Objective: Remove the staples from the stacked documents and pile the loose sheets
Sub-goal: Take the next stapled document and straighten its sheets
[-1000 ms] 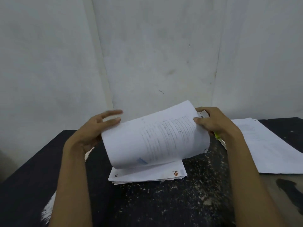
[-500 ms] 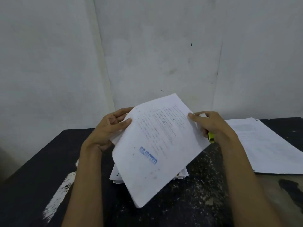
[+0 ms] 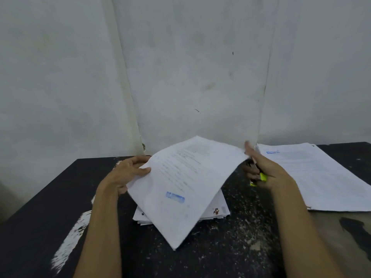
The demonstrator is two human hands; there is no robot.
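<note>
Doc (image 3: 180, 187) held tilted just above stack (image 3: 218, 209) on worktop (image 3: 40, 217). L hand (image 3: 128, 173) grips doc's left edge, thumb on top. R hand (image 3: 267, 169), blurred, at doc's far right corner, fingers curled round yellow-green tool (image 3: 262, 177). Loose sheets (image 3: 321, 177) lie right of stack, well apart.

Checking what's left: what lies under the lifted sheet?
A paper stack on the dark table, its right and lower-left edges showing. The lifted sheet covers the rest.

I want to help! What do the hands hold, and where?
Left hand grips the white printed sheet with a blue stamp by its left edge. Right hand grips a yellow-green and black tool around its middle.
</note>
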